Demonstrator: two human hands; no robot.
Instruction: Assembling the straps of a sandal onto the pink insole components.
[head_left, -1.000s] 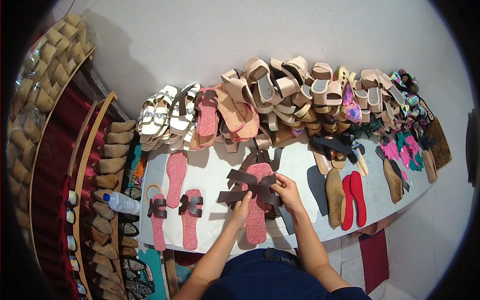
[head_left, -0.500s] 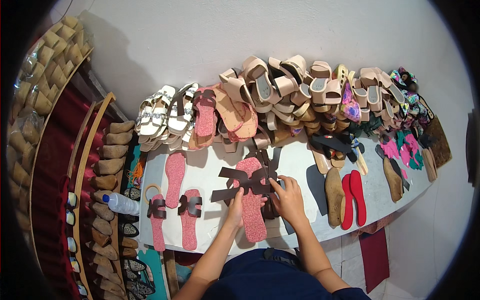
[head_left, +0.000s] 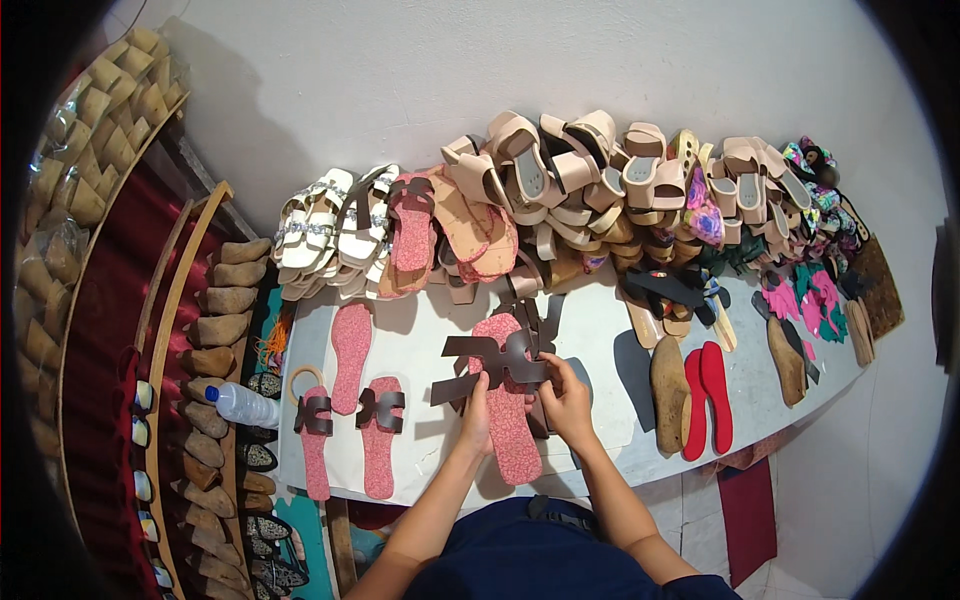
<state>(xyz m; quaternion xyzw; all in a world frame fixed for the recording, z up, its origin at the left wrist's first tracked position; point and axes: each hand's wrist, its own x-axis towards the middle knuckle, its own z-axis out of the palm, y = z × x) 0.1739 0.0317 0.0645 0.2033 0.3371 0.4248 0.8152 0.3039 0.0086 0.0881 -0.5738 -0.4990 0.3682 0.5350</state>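
A pink patterned insole (head_left: pixel 514 436) is held up over the middle of the table, its heel end toward me. Across its upper part lies a dark brown, H-shaped sandal strap (head_left: pixel 512 357), with loose ends sticking out on the left. My left hand (head_left: pixel 478 422) grips the insole's left edge, thumb on top by the strap. On the right side, my right hand (head_left: pixel 568 405) pinches the strap against the insole's edge; its fingertips are partly hidden underneath. Beneath the held piece lie more brown straps (head_left: pixel 545 315), partly covered.
Two pink insoles with brown straps (head_left: pixel 378 450) and a bare pink insole (head_left: pixel 350 350) lie at left, near a tape ring (head_left: pixel 307 382) and a water bottle (head_left: pixel 245 407). Red insoles (head_left: pixel 714 400) and a wooden last (head_left: pixel 670 392) lie right. Piled sandals (head_left: pixel 560 185) line the wall.
My right hand has closed from loosely spread fingers to a pinch at the right edge. The strap's right ends now fold down around the insole, and the strap has shifted slightly right.
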